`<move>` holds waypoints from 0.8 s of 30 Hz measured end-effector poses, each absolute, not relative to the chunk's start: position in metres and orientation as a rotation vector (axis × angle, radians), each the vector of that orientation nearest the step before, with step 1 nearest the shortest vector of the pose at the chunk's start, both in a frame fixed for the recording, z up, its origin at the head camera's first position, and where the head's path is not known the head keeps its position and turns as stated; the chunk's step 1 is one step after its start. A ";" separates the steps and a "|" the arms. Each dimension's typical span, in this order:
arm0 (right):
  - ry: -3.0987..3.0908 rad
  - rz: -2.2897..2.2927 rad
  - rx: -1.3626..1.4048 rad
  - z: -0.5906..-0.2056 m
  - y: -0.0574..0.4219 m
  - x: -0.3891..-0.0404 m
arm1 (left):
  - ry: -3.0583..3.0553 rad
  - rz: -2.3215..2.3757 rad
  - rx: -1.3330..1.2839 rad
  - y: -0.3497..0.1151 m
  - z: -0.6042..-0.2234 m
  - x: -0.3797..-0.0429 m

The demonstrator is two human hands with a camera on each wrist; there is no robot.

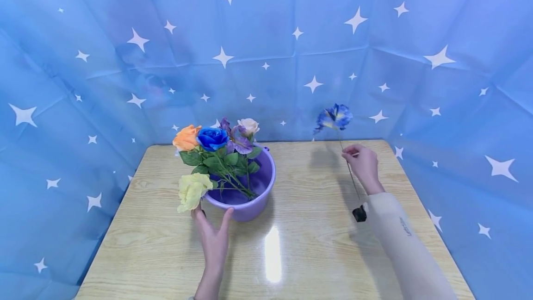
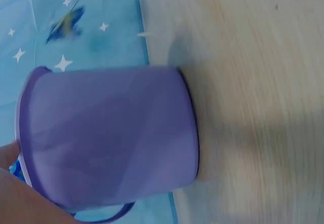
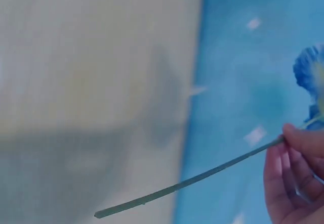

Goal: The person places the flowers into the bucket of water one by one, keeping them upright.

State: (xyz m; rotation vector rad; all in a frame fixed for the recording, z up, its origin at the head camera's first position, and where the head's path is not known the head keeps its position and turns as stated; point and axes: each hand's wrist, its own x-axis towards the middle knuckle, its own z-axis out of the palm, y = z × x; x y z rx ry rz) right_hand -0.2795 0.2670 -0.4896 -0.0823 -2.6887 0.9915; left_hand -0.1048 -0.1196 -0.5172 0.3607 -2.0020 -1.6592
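A purple bucket (image 1: pixel 269 177) stands on the table, filling much of the left wrist view. In it several artificial flowers lean left: an orange rose (image 1: pixel 187 138), a blue rose (image 1: pixel 212 139), a purple iris (image 1: pixel 239 141), a white rose (image 1: pixel 249 126) and a pale yellow flower (image 1: pixel 194 190). My left hand (image 1: pixel 214 240) holds the bucket's near left rim, its fingers partly hidden beneath the yellow flower. To the right, above the table, my right hand (image 1: pixel 363 165) pinches the stem of a blue iris (image 1: pixel 336 117). Below the pinch the bare green stem (image 3: pixel 187 182) hangs down free.
The light wooden table (image 1: pixel 308 244) ends at the back against a blue curtain (image 1: pixel 266 27) with white stars. More curtain hangs along both sides. A small black object (image 1: pixel 359 213) shows beside the right cuff. The bucket's handle (image 2: pixel 119 214) hangs along its side.
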 end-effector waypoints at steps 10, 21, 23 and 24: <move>-2.563 1.172 0.219 -0.421 0.172 -0.290 | -1.915 -1.726 0.293 -0.098 -0.517 -0.097; -2.406 1.341 0.599 -0.363 0.066 -0.277 | -1.864 -1.777 0.301 -0.095 -0.519 -0.098; -2.405 1.340 0.644 -0.360 0.051 -0.272 | -1.845 -1.788 0.318 -0.095 -0.518 -0.098; -2.409 1.344 0.664 -0.360 0.045 -0.270 | -1.838 -1.788 0.320 -0.096 -0.518 -0.098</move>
